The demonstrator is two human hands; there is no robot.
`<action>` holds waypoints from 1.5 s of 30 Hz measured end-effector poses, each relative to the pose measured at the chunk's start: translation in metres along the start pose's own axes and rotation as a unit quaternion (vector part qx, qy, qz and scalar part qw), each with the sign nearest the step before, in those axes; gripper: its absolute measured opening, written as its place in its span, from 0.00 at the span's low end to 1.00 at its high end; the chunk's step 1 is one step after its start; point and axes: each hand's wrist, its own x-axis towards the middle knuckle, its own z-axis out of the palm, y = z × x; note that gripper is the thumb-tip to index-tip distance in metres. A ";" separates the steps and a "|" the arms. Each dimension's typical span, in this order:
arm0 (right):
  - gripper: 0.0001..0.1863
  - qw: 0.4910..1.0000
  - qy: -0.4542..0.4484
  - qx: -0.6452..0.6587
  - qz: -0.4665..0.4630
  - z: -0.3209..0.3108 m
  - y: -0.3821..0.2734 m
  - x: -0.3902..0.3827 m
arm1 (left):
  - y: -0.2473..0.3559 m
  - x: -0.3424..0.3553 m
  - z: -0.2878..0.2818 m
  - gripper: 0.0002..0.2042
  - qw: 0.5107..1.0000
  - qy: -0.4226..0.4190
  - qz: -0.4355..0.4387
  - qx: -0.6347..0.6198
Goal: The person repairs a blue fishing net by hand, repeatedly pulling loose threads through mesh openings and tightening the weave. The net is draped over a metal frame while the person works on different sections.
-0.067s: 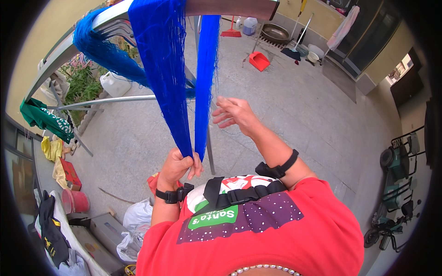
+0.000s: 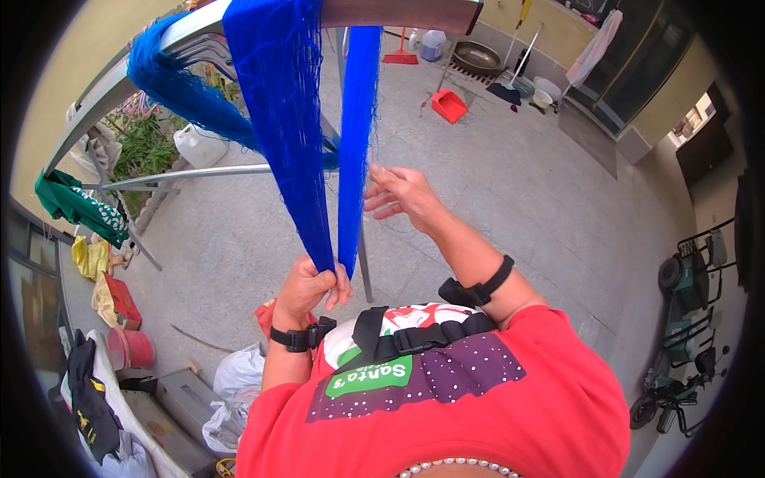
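A long skein of bright blue thread (image 2: 288, 119) hangs over a metal rail (image 2: 390, 13) at the top and narrows downward. My left hand (image 2: 312, 284) is closed around its lower end, where the two strands meet. To the right, my right hand (image 2: 398, 196) is held up beside the right strand with its fingers apart, holding nothing. Its fingertips are close to the thread; whether they touch stray fibres I cannot tell. A second, teal-blue bundle of thread (image 2: 187, 88) is draped over the frame further left.
The frame's lower crossbar (image 2: 191, 175) runs behind the thread. A green cloth (image 2: 76, 207) hangs at its left end. A pink bucket (image 2: 130, 348) and boxes stand lower left. A red dustpan (image 2: 449, 105) lies on the far floor; a scooter (image 2: 677, 390) is parked at right.
My right hand has shifted slightly left, closer to the right strand. My left hand keeps its hold on the skein.
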 end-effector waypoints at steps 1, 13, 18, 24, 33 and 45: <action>0.30 1.000 -0.002 0.021 -0.001 0.006 -0.004 0.005 | 0.001 0.001 0.000 0.18 1.000 -0.002 -0.008 0.002; 0.07 0.988 0.097 0.059 -0.104 0.029 -0.017 0.036 | 0.007 -0.002 -0.001 0.16 0.997 0.004 -0.031 0.066; 0.07 0.982 0.146 0.091 -0.083 0.004 -0.004 0.027 | 0.013 -0.008 -0.010 0.17 0.997 0.047 -0.014 0.058; 0.08 0.981 0.153 0.080 -0.088 -0.021 0.002 0.019 | 0.009 -0.001 -0.017 0.18 0.997 0.043 0.040 0.051; 0.09 0.982 0.140 0.089 -0.088 -0.030 0.007 0.015 | 0.007 -0.004 -0.025 0.19 0.995 0.054 0.088 0.012; 0.13 0.983 0.133 0.069 -0.110 -0.023 0.004 0.009 | 0.018 -0.013 -0.017 0.14 0.998 0.039 0.023 0.034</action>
